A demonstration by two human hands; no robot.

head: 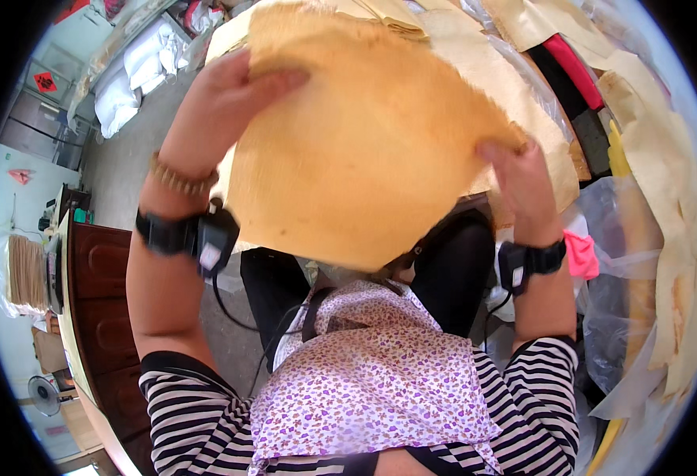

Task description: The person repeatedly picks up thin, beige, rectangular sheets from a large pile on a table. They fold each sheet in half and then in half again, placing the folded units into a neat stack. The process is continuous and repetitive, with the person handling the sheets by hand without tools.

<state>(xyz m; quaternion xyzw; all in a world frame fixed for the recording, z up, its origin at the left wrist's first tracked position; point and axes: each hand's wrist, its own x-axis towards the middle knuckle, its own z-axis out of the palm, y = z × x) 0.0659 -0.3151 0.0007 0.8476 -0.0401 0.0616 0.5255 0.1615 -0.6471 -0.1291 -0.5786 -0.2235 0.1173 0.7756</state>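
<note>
A broad, thin yellow-tan sheet [354, 154] with ragged edges, its material not certain, is held up in front of me. My left hand [238, 98] grips it near the upper left, thumb on the near face and fingers hidden behind. At its right edge my right hand [515, 169] pinches it, slightly blurred. Behind the sheet, paler sheets of similar look [467, 53] cover the work surface, which is mostly hidden. The lower edge of the held sheet hangs above my lap and the floral apron [366, 381].
More pale sheets [652, 149] and clear plastic [604, 238] lie to the right, by a pink cloth [580, 254]. A dark red wooden cabinet [101, 262] stands left. White sacks [146, 59] rest farther off. Cables hang from both wrist devices.
</note>
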